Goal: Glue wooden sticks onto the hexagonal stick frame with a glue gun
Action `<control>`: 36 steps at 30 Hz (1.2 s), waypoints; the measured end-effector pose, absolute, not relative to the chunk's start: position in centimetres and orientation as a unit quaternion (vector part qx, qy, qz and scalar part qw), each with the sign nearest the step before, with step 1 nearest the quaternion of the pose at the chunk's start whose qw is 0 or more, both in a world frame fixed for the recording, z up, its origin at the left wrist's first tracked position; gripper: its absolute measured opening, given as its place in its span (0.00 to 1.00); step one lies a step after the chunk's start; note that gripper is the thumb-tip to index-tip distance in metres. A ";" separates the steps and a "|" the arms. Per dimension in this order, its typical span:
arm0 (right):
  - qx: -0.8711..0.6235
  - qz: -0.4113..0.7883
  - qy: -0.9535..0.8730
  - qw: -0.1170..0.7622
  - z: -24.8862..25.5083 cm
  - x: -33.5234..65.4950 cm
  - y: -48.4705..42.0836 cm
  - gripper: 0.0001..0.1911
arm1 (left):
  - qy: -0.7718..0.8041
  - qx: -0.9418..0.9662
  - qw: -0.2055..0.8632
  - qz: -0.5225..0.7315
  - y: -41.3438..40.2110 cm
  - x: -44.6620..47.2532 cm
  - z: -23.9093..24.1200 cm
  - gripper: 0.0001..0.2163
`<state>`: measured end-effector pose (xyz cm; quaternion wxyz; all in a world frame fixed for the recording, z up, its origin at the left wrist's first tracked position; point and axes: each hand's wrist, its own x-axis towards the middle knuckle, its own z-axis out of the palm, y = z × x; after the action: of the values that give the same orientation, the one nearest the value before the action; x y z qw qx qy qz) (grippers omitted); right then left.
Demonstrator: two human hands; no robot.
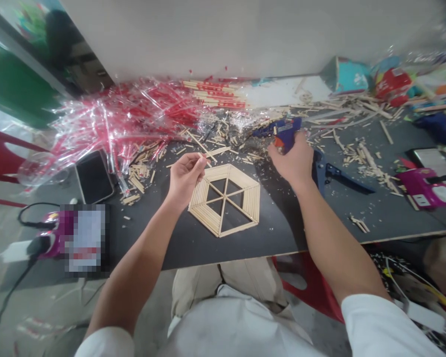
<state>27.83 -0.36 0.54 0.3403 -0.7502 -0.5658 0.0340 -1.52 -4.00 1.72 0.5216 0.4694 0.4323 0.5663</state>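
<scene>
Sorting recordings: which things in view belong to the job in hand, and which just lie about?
Job, apparently:
hexagonal frame of pale sticks
blue plastic glue gun in right hand
thin pale wooden stick, seemingly in left hand

Lying about:
black rectangular phone
red and clear plastic wrapping

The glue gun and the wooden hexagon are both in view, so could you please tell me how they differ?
Colour: the glue gun is mainly blue with an orange part, while the wooden hexagon is pale wood.
Shape: the glue gun is a solid-bodied tool; the wooden hexagon is an open frame with six spokes.
Pose: the glue gun is held in the right grip; the wooden hexagon lies flat on the dark table.
Both have stick scraps nearby.
</scene>
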 end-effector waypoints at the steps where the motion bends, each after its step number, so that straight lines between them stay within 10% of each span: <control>1: -0.746 0.035 -0.572 0.341 0.4 27.9 -0.3 0.18 | 0.436 0.473 0.518 0.563 -4.0 -1.5 1.8 0.19; 10: -0.708 0.209 -0.532 0.415 -1.5 28.5 1.3 0.16 | 0.464 0.496 0.484 0.552 -4.1 -1.4 1.8 0.21; 36: -0.624 0.116 -0.726 0.266 2.3 25.0 -2.6 0.15 | 0.522 0.683 0.244 0.449 -5.4 -1.0 2.3 0.01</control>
<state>25.03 -2.64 2.34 0.2657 -0.6237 -0.7259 0.1158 -1.04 -5.36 2.33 0.2444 0.6829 0.5216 0.4493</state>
